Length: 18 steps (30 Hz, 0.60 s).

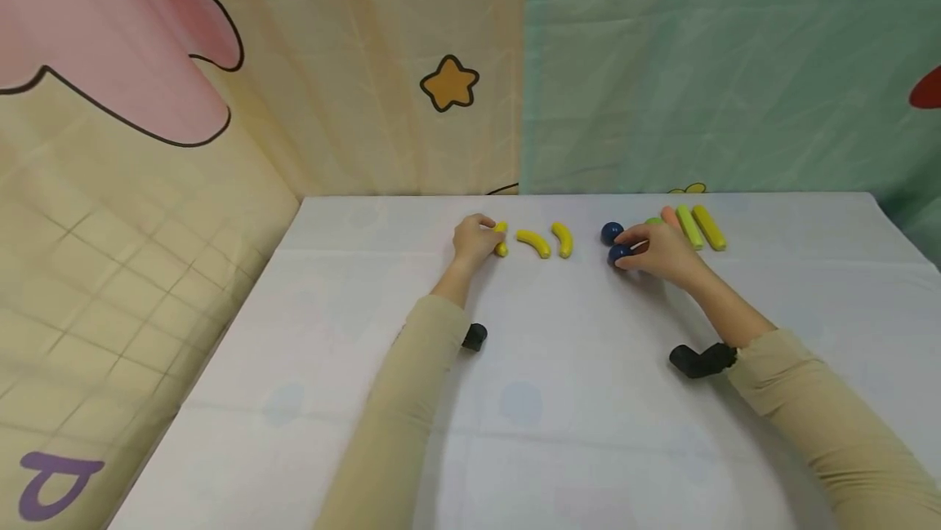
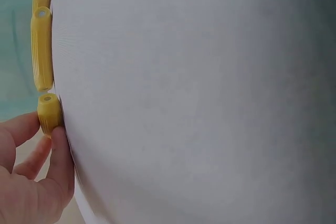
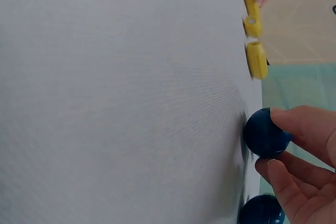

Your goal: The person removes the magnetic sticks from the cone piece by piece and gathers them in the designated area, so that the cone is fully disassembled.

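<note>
My left hand (image 1: 476,241) pinches a small yellow toy banana (image 2: 50,113) between thumb and fingers, low over the white table. Two more toy bananas, one tilted (image 1: 533,242) and one more upright (image 1: 562,239), lie just to its right. On the other side, my right hand (image 1: 663,254) holds a shiny dark blue ball (image 3: 265,134) by thumb and fingertips. Close behind that ball sits a second dark blue ball (image 1: 612,233). In the right wrist view this second ball is partly hidden by my fingers.
Beyond my right hand lie a yellow stick (image 1: 709,227), a light green stick (image 1: 689,226) and an orange one (image 1: 671,217), with a green thing (image 1: 653,221) partly covered by the hand. A printed curtain (image 1: 367,105) hangs along the back edge of the white table (image 1: 559,465).
</note>
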Motion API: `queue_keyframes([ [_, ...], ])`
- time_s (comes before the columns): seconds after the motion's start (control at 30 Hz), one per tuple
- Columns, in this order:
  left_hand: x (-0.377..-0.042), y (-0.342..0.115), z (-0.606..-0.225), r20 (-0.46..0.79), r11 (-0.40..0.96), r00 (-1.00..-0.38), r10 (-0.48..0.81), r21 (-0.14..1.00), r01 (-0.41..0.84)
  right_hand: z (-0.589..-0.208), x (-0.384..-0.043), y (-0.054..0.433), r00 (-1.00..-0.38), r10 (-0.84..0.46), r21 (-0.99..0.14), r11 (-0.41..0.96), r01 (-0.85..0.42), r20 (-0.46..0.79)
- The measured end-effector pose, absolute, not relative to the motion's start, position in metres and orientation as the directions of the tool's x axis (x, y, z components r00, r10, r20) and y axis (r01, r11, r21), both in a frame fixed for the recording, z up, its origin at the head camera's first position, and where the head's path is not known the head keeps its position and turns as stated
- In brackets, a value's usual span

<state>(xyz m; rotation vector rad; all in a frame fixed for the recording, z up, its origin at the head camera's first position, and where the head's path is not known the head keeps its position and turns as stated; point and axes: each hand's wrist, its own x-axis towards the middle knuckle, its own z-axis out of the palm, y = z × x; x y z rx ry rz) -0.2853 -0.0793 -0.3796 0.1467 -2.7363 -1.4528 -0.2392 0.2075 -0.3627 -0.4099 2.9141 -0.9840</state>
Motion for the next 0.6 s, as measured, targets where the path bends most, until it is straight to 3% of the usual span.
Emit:
queue_keyframes([
  [0.4, -0.287, -0.077, -0.379, -0.005, 0.578, -0.995, -0.101, 0.813, -0.063, -0.364, -0.238, 0.208, -0.961, -0.263, -0.622, 0.739, -0.259, 0.088],
  [0.6, -0.284, -0.082, -0.372, -0.082, 0.548, -0.997, -0.008, 0.833, -0.073, -0.361, -0.239, 0.209, -0.962, -0.265, -0.619, 0.746, -0.246, 0.062],
])
